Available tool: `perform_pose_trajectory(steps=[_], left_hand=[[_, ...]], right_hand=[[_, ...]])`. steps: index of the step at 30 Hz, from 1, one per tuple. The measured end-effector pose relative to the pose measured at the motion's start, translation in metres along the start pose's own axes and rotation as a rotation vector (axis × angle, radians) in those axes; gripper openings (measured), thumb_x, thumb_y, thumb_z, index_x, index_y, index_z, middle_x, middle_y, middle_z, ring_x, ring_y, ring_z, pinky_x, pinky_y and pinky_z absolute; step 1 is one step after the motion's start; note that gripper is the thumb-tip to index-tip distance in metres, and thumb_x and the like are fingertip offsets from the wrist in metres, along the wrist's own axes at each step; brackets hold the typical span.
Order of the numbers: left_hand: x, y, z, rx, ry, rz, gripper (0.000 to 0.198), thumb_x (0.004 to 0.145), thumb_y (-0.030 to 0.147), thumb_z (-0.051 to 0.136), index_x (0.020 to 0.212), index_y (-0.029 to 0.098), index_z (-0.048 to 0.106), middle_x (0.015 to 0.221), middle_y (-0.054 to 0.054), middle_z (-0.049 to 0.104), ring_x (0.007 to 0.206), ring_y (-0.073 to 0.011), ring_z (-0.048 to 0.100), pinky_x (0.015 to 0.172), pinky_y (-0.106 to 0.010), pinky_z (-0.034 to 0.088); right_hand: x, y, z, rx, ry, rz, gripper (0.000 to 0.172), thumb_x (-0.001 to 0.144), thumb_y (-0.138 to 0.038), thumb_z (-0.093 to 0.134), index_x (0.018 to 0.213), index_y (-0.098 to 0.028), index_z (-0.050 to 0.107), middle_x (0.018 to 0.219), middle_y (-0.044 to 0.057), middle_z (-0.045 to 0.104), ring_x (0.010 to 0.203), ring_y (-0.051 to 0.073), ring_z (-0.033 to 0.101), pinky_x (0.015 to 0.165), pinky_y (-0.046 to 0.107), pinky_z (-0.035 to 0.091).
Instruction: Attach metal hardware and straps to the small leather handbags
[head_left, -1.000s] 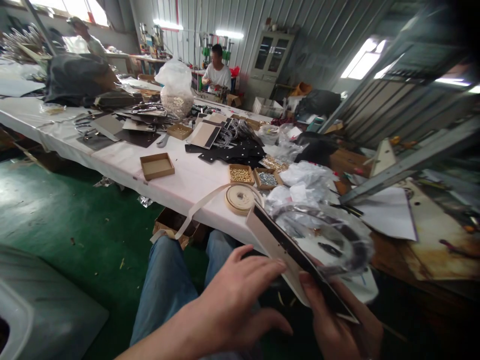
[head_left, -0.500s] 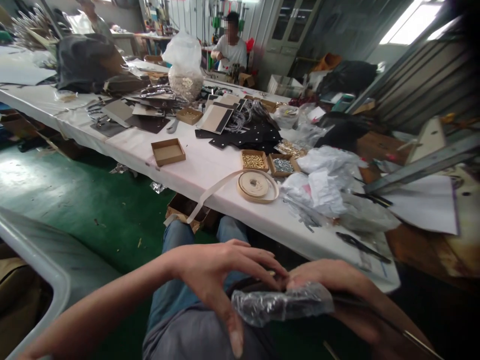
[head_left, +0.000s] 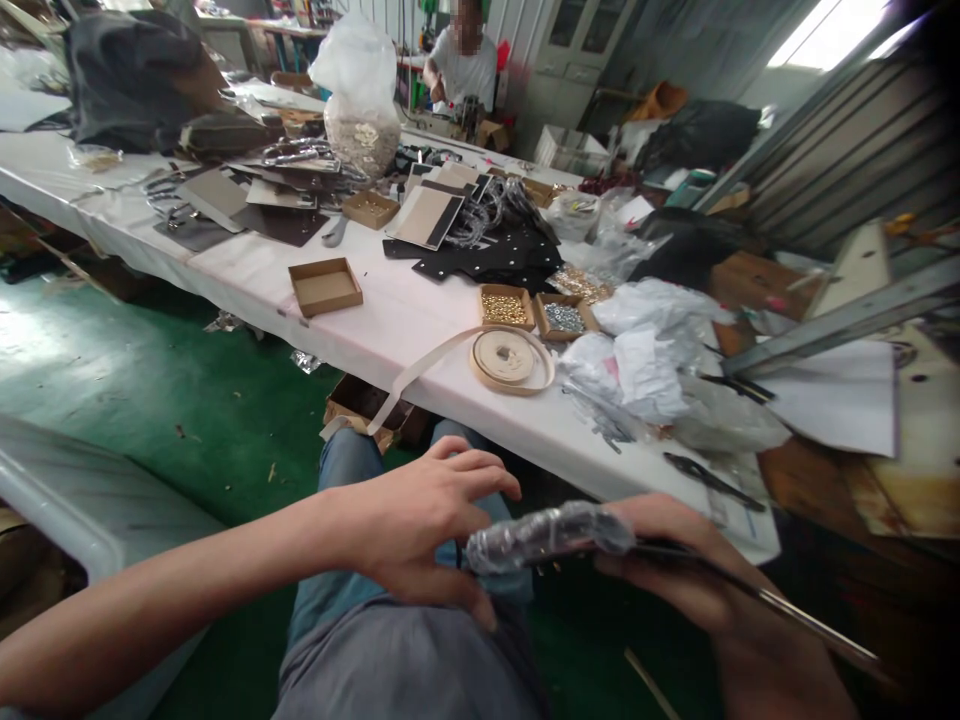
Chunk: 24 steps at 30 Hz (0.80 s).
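My right hand point(head_left: 667, 545) grips a dark, flat piece with a thin metallic edge running toward the lower right. A clear plastic-wrapped handle point(head_left: 551, 535) sticks out of it to the left, over my lap. My left hand point(head_left: 435, 510) is at the handle's left end, thumb and fingers apart and curved. Whether it touches the plastic there, I cannot tell. My right fingers are partly hidden beneath the piece and blurred.
On the white table stand boxes of gold rivets point(head_left: 504, 308) and silver rivets point(head_left: 564, 318), an open cardboard box point(head_left: 325, 287) and a tape roll point(head_left: 504, 358). Black punched pieces point(head_left: 495, 262) lie behind. A grey bin point(head_left: 97, 500) stands left; a person point(head_left: 463, 65) sits across.
My left hand has come off the middle of the piece, and its fingers are more curled. The wrapped handle has risen and turned, and my right hand has shifted up slightly.
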<state>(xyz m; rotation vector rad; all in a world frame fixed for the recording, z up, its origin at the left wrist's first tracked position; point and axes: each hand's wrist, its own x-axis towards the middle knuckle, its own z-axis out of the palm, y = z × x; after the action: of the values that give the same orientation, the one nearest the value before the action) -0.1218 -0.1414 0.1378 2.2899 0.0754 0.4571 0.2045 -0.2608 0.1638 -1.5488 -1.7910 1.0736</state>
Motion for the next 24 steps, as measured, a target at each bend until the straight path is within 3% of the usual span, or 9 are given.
perform_pose_trajectory(steps=[2, 4, 6, 9, 13, 19, 24], left_hand=[[-0.002, -0.003, 0.004, -0.084, 0.013, -0.071, 0.011, 0.094, 0.029, 0.084, 0.103, 0.025, 0.081, 0.112, -0.010, 0.080, 0.105, -0.0294, 0.074, 0.105, -0.045, 0.055], [-0.003, -0.011, 0.010, -0.218, 0.010, -0.154, 0.019, 0.090, 0.016, 0.078, 0.108, 0.024, 0.078, 0.096, -0.004, 0.077, 0.084, -0.0220, 0.071, 0.083, -0.034, 0.058], [-0.003, -0.021, 0.017, -0.330, 0.013, -0.219, 0.037, 0.082, 0.013, 0.077, 0.118, 0.022, 0.077, 0.098, -0.003, 0.078, 0.080, -0.0200, 0.070, 0.070, -0.029, 0.055], [-0.002, -0.032, 0.024, -0.436, 0.019, -0.247, 0.057, 0.078, 0.012, 0.077, 0.135, 0.020, 0.075, 0.115, -0.007, 0.081, 0.096, -0.0235, 0.075, 0.080, -0.029, 0.058], [-0.001, -0.036, 0.032, -0.584, 0.064, -0.363, 0.055, 0.093, 0.025, 0.078, 0.148, 0.021, 0.076, 0.123, -0.008, 0.082, 0.109, -0.0271, 0.076, 0.095, -0.032, 0.058], [0.003, -0.059, 0.044, -0.811, 0.081, -0.534, 0.040, 0.092, 0.032, 0.081, 0.128, 0.015, 0.088, 0.094, -0.004, 0.079, 0.080, -0.0199, 0.068, 0.072, -0.027, 0.051], [0.017, -0.089, 0.044, -0.936, 0.188, -0.714, 0.045, 0.079, 0.036, 0.093, 0.117, 0.011, 0.091, 0.088, -0.006, 0.079, 0.073, -0.0179, 0.066, 0.069, -0.026, 0.050]], right_hand=[[0.004, 0.014, 0.000, 0.009, -0.114, 0.065, 0.030, 0.100, -0.056, 0.081, 0.110, -0.029, 0.092, 0.105, 0.006, 0.088, 0.093, 0.030, 0.084, 0.077, 0.033, 0.068], [0.010, 0.030, 0.003, 0.053, -0.189, 0.135, 0.034, 0.102, -0.054, 0.078, 0.120, -0.028, 0.090, 0.111, 0.005, 0.088, 0.097, 0.030, 0.083, 0.082, 0.034, 0.067], [0.017, 0.042, 0.007, 0.094, -0.173, 0.171, 0.037, 0.102, -0.055, 0.078, 0.124, -0.027, 0.088, 0.113, 0.005, 0.087, 0.097, 0.029, 0.082, 0.083, 0.034, 0.066], [0.025, 0.049, 0.014, 0.129, -0.139, 0.160, 0.039, 0.101, -0.056, 0.079, 0.123, -0.025, 0.086, 0.110, 0.005, 0.085, 0.100, 0.029, 0.080, 0.087, 0.033, 0.064], [0.032, 0.048, 0.019, 0.201, -0.141, 0.152, 0.036, 0.101, -0.056, 0.079, 0.119, -0.025, 0.084, 0.106, 0.005, 0.084, 0.100, 0.027, 0.078, 0.091, 0.034, 0.062], [0.044, 0.067, 0.024, 0.248, -0.096, 0.157, 0.040, 0.101, -0.058, 0.080, 0.123, -0.025, 0.082, 0.109, 0.004, 0.082, 0.104, 0.027, 0.075, 0.092, 0.035, 0.059], [0.064, 0.081, 0.025, 0.332, -0.055, 0.216, 0.049, 0.096, -0.060, 0.085, 0.129, -0.024, 0.082, 0.121, 0.007, 0.083, 0.117, 0.032, 0.075, 0.105, 0.041, 0.060]])
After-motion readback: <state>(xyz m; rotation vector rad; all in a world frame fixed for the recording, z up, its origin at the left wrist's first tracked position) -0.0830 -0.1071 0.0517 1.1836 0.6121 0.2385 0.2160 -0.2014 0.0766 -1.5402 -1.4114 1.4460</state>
